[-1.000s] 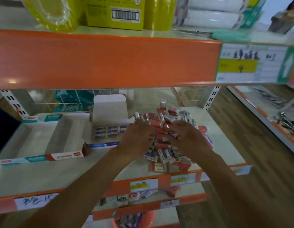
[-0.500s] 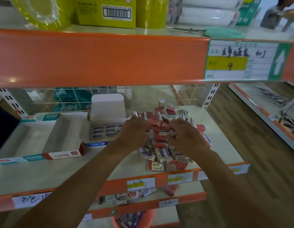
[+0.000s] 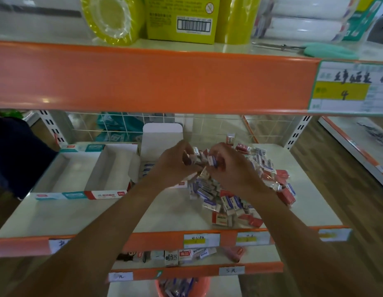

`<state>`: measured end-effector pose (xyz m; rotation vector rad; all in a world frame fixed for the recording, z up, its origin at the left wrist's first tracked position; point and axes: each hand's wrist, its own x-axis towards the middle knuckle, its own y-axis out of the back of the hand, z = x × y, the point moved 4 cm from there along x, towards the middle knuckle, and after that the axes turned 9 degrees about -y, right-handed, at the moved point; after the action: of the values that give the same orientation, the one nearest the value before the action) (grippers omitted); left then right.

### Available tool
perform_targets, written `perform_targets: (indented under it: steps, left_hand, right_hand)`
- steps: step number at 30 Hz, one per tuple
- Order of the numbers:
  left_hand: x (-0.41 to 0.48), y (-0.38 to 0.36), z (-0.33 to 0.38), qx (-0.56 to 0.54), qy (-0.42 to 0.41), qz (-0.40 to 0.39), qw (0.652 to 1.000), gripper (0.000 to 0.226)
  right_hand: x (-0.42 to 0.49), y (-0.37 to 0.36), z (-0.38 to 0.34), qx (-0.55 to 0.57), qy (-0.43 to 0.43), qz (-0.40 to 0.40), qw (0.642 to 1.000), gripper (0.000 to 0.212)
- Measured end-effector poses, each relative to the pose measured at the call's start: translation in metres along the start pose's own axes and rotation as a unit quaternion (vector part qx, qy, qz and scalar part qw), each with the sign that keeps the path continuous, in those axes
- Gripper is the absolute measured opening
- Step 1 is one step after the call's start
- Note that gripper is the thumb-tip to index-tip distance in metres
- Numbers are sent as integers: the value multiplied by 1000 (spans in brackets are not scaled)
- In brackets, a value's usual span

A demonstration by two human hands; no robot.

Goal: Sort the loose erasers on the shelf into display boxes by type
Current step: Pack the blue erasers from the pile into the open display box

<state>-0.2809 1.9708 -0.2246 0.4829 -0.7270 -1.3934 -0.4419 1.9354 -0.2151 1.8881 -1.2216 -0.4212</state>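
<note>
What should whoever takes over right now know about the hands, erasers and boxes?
Left hand grips a few erasers; right hand pinches a blue-banded eraser, both above the loose pile.
Flap-backed box holds some blue erasers; teal-fronted box and red-fronted box look empty.
Done: little. Left: nearly the whole pile to sort.

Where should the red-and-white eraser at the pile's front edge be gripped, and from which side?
Probably pinch the red-and-white eraser across its long edges from above, coming in from the shelf front: it lies flat, with bare shelf before it and the pile behind.
</note>
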Motion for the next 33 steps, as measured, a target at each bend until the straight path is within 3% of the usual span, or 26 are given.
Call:
perform_targets:
  steps: [4,7,12,17,19,27,33]
  left_hand:
    - [-6,18,-13,-49,39,44,997,31]
    - [-10,30,-23,-80,70,40,993,18]
    - [-15,46,-38,-25,92,10,995,20]
    - [-20,54,-49,-39,118,11,992,4]
    - [-21,57,-52,-34,121,11,992,9]
    - [-23,55,-59,29,122,-31,992,30]
    - [-23,51,-63,31,91,-41,994,10]
  right_hand:
    - [12,-11,-14,29,-6,-9,1000,23]
    - [20,-19,-24,56,-2,-29,998,18]
    - [33,-38,-38,53,-33,-59,996,9]
    - [38,-48,-46,44,-48,-59,996,9]
    - [40,-51,-48,20,-45,-65,997,5]
    - [48,-65,-43,-110,-49,-101,988,24]
    - [49,-76,-34,-151,-42,-100,983,27]
